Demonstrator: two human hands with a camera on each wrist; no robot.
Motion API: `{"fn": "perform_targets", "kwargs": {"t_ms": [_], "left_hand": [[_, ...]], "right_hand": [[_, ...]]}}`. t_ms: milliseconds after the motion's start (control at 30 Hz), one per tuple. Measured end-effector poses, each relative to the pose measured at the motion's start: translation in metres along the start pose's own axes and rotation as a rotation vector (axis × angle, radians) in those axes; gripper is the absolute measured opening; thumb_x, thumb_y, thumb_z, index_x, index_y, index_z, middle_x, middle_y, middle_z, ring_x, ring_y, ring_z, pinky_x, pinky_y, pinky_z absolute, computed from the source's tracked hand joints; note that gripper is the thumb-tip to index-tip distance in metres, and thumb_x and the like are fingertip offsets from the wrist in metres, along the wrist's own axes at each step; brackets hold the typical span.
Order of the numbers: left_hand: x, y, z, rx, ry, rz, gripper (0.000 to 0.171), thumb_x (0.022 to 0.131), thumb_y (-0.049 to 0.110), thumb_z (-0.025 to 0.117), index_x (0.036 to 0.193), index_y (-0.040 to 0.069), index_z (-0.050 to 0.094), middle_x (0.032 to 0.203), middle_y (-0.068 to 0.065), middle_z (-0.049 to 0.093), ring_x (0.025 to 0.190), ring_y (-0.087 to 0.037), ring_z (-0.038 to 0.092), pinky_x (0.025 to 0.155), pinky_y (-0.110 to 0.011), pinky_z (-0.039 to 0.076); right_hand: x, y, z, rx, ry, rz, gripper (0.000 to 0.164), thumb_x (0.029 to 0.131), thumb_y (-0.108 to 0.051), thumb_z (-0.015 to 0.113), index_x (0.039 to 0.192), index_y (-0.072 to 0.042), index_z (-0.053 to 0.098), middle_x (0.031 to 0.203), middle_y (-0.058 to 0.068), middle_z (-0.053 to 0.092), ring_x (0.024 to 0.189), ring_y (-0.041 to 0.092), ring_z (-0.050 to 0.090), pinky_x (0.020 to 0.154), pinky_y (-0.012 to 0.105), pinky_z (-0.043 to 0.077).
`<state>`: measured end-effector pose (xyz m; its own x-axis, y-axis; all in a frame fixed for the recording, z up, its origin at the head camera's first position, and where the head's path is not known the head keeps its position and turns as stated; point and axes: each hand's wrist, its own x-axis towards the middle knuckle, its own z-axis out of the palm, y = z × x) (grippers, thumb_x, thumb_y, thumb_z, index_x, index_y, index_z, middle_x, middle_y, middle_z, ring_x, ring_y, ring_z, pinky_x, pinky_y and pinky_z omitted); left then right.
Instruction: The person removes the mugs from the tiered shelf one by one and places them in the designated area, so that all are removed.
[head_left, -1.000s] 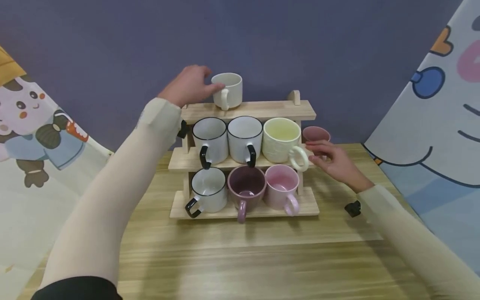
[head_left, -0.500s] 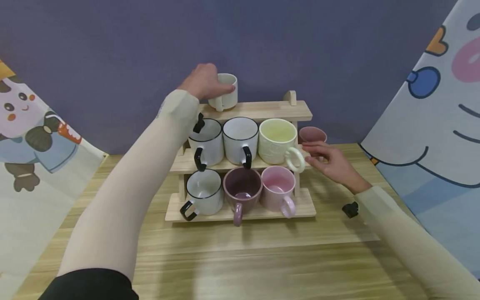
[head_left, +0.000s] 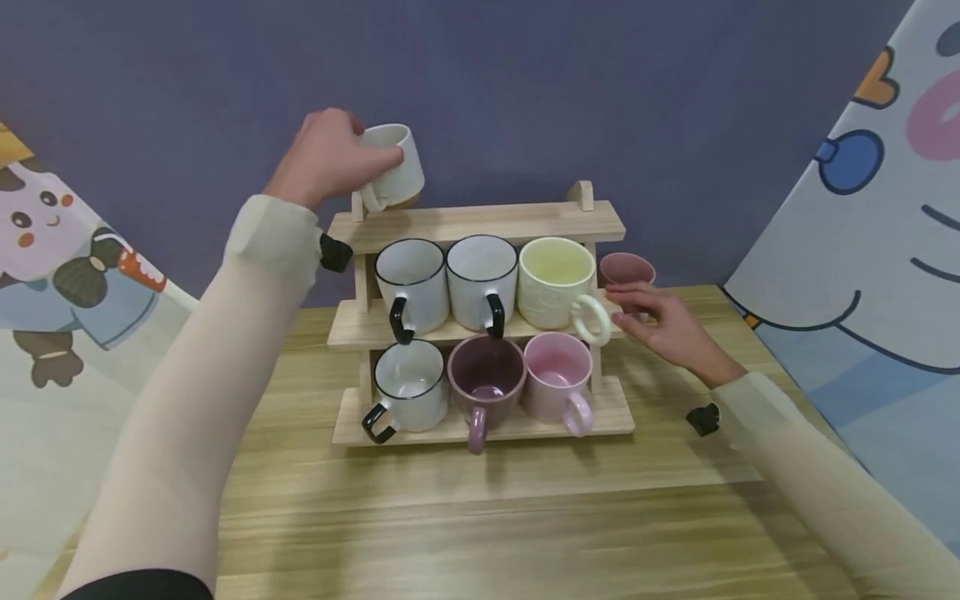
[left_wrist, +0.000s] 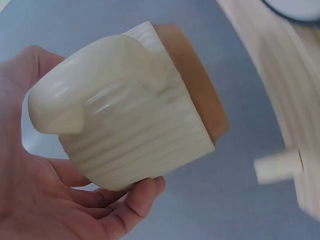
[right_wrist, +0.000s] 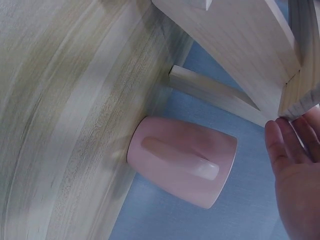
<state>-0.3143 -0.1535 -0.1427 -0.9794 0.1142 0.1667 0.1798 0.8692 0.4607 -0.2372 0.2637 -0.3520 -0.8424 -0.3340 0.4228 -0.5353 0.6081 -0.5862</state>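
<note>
My left hand (head_left: pixel 330 158) grips a white mug (head_left: pixel 405 171) by its rim and side, tilted over the left end of the top shelf. The left wrist view shows this mug (left_wrist: pixel 135 110) has ribbed sides, a tan base and a thick handle; several curled fingers (left_wrist: pixel 142 200) lie against it, clear of the shelf. My right hand (head_left: pixel 667 329) touches the right end of the middle shelf (head_left: pixel 360 325), fingers extended. In the right wrist view its fingertips (right_wrist: pixel 282 130) meet the shelf's corner, and a pink mug (right_wrist: pixel 185 160) stands upright on the table nearby.
The wooden rack's middle tier bears two black-rimmed white mugs (head_left: pixel 482 279) and a pale yellow mug (head_left: pixel 551 292). Below stand another black-rimmed mug (head_left: pixel 412 392), a purple mug (head_left: pixel 480 400) and a light pink mug (head_left: pixel 551 392). A plain blue backdrop (head_left: pixel 525 92) hangs behind.
My left hand has closed round the white mug, lifted it off the top shelf, and moved it left and tilted it. My right hand stays at the middle shelf's end.
</note>
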Motion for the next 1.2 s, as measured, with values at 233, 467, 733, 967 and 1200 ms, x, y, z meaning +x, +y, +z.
{"fn": "perform_targets", "kwargs": {"t_ms": [233,467,733,967,1200], "left_hand": [[-0.028,-0.045,-0.027,-0.005,0.040,-0.044,0.082,0.083,0.050,0.052,0.146,0.003,0.032,0.135,-0.021,0.043,0.105,-0.034,0.047,0.077,-0.045,0.044],[-0.053,-0.093,-0.044,0.071,0.059,-0.054,0.080,0.085,0.050,0.054,0.143,-0.002,0.035,0.133,-0.029,0.041,0.103,-0.041,0.045,0.071,-0.051,0.042],[-0.054,-0.147,-0.023,0.204,-0.009,0.009,0.075,0.084,0.046,0.058,0.126,-0.015,0.046,0.113,-0.032,0.050,0.096,-0.043,0.045,0.069,-0.054,0.041],[-0.048,-0.184,0.026,0.204,-0.097,0.040,0.076,0.083,0.047,0.062,0.121,-0.017,0.049,0.114,-0.034,0.050,0.098,-0.045,0.047,0.075,-0.057,0.041],[-0.038,-0.209,0.076,0.188,-0.210,0.020,0.082,0.083,0.051,0.062,0.125,-0.018,0.046,0.123,-0.036,0.046,0.108,-0.051,0.045,0.084,-0.061,0.039]], "right_hand": [[0.000,0.024,0.003,0.033,0.012,-0.011,0.037,0.089,-0.010,0.067,0.125,-0.006,0.062,0.130,0.007,0.055,0.102,0.013,0.057,0.086,0.021,0.046],[-0.002,0.027,0.004,0.057,0.020,-0.014,0.037,0.089,-0.007,0.066,0.125,-0.004,0.061,0.131,0.010,0.054,0.104,0.013,0.055,0.086,0.015,0.043],[-0.006,-0.007,-0.009,0.010,0.031,-0.051,0.034,0.085,0.007,0.064,0.118,0.011,0.059,0.124,0.024,0.056,0.096,0.038,0.058,0.081,0.009,0.041],[-0.008,-0.016,-0.014,0.000,0.037,-0.034,0.034,0.084,0.007,0.065,0.118,0.011,0.060,0.123,0.024,0.056,0.096,0.036,0.057,0.081,0.010,0.042],[-0.008,-0.016,-0.016,0.000,0.032,-0.028,0.034,0.085,0.006,0.064,0.119,0.010,0.060,0.124,0.023,0.056,0.097,0.023,0.057,0.084,0.015,0.045]]}}
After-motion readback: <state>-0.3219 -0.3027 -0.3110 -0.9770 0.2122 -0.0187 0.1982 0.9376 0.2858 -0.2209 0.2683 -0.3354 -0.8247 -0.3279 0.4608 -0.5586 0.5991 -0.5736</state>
